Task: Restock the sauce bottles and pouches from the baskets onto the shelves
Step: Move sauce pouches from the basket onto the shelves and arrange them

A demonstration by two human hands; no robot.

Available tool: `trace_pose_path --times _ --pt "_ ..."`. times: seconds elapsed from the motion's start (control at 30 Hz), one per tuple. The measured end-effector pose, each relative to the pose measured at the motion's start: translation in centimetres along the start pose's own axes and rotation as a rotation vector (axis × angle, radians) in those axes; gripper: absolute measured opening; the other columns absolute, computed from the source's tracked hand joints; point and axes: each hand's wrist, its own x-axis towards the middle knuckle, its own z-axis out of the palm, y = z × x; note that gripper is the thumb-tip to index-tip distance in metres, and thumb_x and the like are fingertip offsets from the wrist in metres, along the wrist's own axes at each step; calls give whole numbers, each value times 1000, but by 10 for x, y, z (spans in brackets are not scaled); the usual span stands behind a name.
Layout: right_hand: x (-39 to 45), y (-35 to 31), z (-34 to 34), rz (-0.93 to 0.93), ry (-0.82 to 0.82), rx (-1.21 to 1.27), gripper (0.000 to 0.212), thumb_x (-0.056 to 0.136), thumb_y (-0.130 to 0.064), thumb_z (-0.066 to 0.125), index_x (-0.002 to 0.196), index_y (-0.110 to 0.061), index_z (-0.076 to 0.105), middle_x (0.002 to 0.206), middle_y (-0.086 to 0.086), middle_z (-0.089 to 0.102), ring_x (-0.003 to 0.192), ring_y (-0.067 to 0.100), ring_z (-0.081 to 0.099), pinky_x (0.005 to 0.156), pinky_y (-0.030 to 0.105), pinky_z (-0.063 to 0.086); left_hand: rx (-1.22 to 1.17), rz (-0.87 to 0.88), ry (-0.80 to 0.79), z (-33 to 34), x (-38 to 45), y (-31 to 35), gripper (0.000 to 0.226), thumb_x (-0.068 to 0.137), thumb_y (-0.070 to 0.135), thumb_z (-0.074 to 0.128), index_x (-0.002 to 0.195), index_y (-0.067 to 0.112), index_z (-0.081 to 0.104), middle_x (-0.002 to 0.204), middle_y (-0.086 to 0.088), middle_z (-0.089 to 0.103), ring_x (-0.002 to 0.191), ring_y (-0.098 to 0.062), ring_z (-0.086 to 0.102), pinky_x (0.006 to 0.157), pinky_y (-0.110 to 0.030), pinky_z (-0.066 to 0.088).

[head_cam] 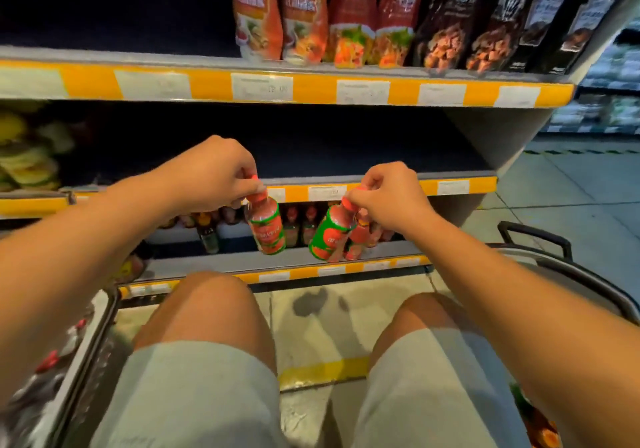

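My left hand pinches the red cap of a small red sauce bottle with a green label, which hangs upright in front of the lower shelf. My right hand grips the caps of two similar red bottles; they hang tilted to the left. Both hands hover just before the middle shelf's yellow edge, whose dark deck behind looks bare. Orange, red and black sauce pouches stand in a row on the top shelf.
Dark and red bottles stand at the back of the lowest shelf. A basket with red-capped bottles lies at my lower left; another basket with a black handle is on my right. My knees are below the hands. Yellow packs fill the shelf's left.
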Motion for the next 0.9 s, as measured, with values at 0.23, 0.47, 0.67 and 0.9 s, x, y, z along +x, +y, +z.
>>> trace_pose_path --times 0.23,0.47,0.67,0.9 --pt "28 12 81 181 -65 56 25 70 -21 87 69 -7 67 72 8 69 71 27 69 57 41 60 59 -128 37 72 -22 -43 27 97 45 64 96 19 73 76 3 64 68 -16 57 58 -35 46" --pt "64 51 134 315 -99 8 23 73 -25 88 76 -9 71 77 7 72 79 24 71 86 51 61 -30 -187 75 159 -9 -71 27 99 42 62 101 17 72 87 -6 73 83 -28 67 67 -38 47" --pt "93 82 163 335 -117 -8 25 75 -26 90 74 -10 70 75 6 72 74 23 72 69 42 63 -125 -212 44 218 25 -80 29 102 36 59 104 10 73 89 -10 73 81 -29 66 71 -43 51" --pt "115 108 191 293 -128 -33 20 78 -19 84 76 -7 69 75 6 71 73 20 69 60 35 59 -116 -182 14 252 75 -86 29 102 37 58 96 11 70 83 -8 70 76 -28 64 66 -41 49"
